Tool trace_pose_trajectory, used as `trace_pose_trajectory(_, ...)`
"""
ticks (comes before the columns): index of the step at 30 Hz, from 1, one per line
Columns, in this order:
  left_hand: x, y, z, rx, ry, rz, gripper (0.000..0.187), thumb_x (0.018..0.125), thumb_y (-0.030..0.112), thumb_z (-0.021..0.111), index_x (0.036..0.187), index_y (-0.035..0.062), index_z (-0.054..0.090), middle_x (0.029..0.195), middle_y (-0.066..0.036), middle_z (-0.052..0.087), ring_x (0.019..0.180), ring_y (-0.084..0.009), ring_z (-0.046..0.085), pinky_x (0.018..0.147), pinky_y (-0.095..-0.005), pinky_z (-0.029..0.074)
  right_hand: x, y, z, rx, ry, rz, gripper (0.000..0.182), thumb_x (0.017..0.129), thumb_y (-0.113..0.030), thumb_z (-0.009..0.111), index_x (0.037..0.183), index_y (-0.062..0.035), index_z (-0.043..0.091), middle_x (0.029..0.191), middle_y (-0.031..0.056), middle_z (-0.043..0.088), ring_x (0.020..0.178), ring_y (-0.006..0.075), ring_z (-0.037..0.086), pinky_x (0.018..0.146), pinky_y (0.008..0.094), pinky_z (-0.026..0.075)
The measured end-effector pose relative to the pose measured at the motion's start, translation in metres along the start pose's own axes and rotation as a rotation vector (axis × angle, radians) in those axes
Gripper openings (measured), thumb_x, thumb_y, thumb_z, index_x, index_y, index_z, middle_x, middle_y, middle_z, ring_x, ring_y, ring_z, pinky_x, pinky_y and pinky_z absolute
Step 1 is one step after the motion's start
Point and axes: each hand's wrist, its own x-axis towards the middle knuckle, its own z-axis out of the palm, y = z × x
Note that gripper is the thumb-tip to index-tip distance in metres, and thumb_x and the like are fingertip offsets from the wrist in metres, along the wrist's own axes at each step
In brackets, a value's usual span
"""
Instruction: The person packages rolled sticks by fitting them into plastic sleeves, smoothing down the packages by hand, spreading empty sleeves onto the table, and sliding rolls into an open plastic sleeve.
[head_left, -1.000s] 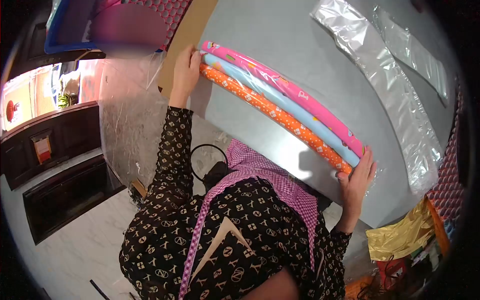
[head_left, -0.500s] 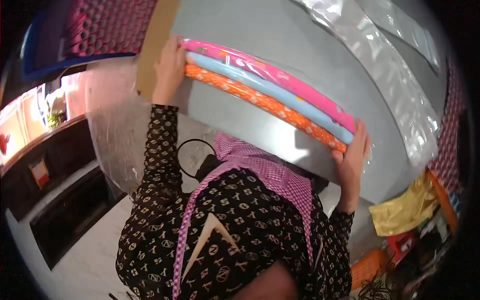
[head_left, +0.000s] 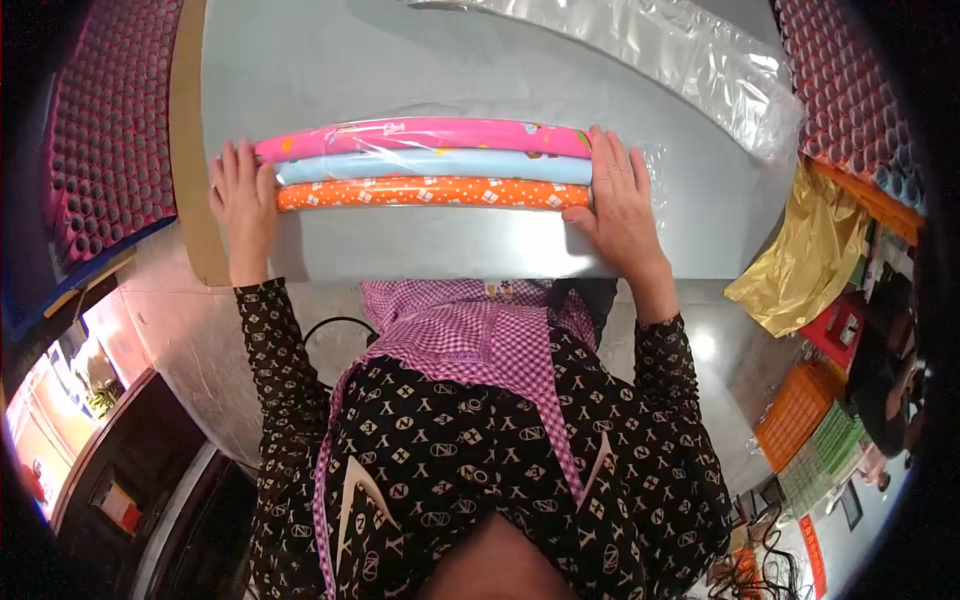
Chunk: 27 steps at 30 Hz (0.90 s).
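Observation:
Three long rolls lie side by side on the grey table [head_left: 400,245], under clear plastic: a pink roll [head_left: 440,132], a light blue roll [head_left: 400,164] and an orange roll with white marks [head_left: 380,192]. At their left end rests my left hand [head_left: 243,195], fingers stretched out and touching the roll ends. My right hand [head_left: 622,200] presses flat at the right end, fingers extended and thumb beside the orange roll. Some loose clear film sticks out beyond my right fingers.
Clear plastic sleeves [head_left: 660,50] lie across the far side of the table. Stacked pink tubes [head_left: 110,130] stand at the left, more tubes [head_left: 850,90] at the right. Gold sheeting [head_left: 800,260] hangs by the right corner, above an orange crate [head_left: 795,415].
The view has turned, so the rolls now look level instead of slanting down to the right. Both hands are still at the roll ends, with the right fingers more stretched out.

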Motion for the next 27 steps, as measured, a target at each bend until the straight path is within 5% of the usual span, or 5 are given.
trace_pose_trajectory(14, -0.013, 0.124, -0.027, -0.071, -0.056, 0.401, 0.063, 0.091, 0.046, 0.053, 0.143, 0.0131, 0.040, 0.153, -0.011, 0.030, 0.140, -0.0388, 0.025, 0.110, -0.0595, 0.014, -0.002, -0.007, -0.019, -0.051, 0.005, 0.040, 0.091, 0.079, -0.053, 0.059, 0.144, 0.0026, 0.028, 0.148, 0.0206, 0.033, 0.139, 0.0345, 0.029, 0.114, 0.0473, 0.020)
trace_pose_trajectory(17, -0.013, 0.124, -0.027, -0.046, -0.080, 0.393, 0.065, 0.091, 0.049, 0.051, 0.144, 0.0132, 0.038, 0.153, -0.011, 0.030, 0.140, -0.0379, 0.026, 0.111, -0.0588, 0.014, -0.009, -0.005, -0.028, -0.023, 0.161, 0.073, 0.074, 0.080, -0.041, 0.067, 0.136, -0.0007, 0.043, 0.138, 0.0198, 0.047, 0.131, 0.0358, 0.040, 0.111, 0.0454, 0.026)
trace_pose_trajectory(19, -0.013, 0.123, -0.026, -0.024, -0.076, 0.396, 0.064, 0.092, 0.049, 0.049, 0.145, 0.0136, 0.037, 0.153, -0.011, 0.030, 0.141, -0.0369, 0.025, 0.112, -0.0577, 0.014, -0.017, 0.000, -0.032, 0.143, 0.436, 0.043, 0.047, 0.082, -0.021, 0.072, 0.122, -0.0014, 0.056, 0.116, 0.0158, 0.062, 0.107, 0.0302, 0.059, 0.098, 0.0386, 0.042)
trace_pose_trajectory(22, -0.012, 0.124, -0.027, -0.029, -0.072, 0.396, 0.064, 0.092, 0.048, 0.049, 0.145, 0.0137, 0.037, 0.153, -0.010, 0.030, 0.141, -0.0362, 0.025, 0.112, -0.0573, 0.013, -0.017, -0.018, -0.036, 0.459, 0.532, 0.263, 0.032, 0.082, -0.003, 0.070, 0.113, -0.0014, 0.062, 0.098, 0.0095, 0.067, 0.083, 0.0180, 0.064, 0.079, 0.0286, 0.051)
trace_pose_trajectory(27, -0.012, 0.120, -0.026, -0.021, -0.062, 0.402, 0.065, 0.092, 0.049, 0.049, 0.145, 0.0137, 0.037, 0.153, -0.010, 0.031, 0.141, -0.0354, 0.026, 0.112, -0.0568, 0.012, -0.003, -0.036, -0.030, 0.762, 0.287, 0.613, 0.028, 0.089, -0.003, 0.060, 0.116, 0.0015, 0.059, 0.092, 0.0062, 0.065, 0.079, 0.0070, 0.060, 0.069, 0.0215, 0.049)
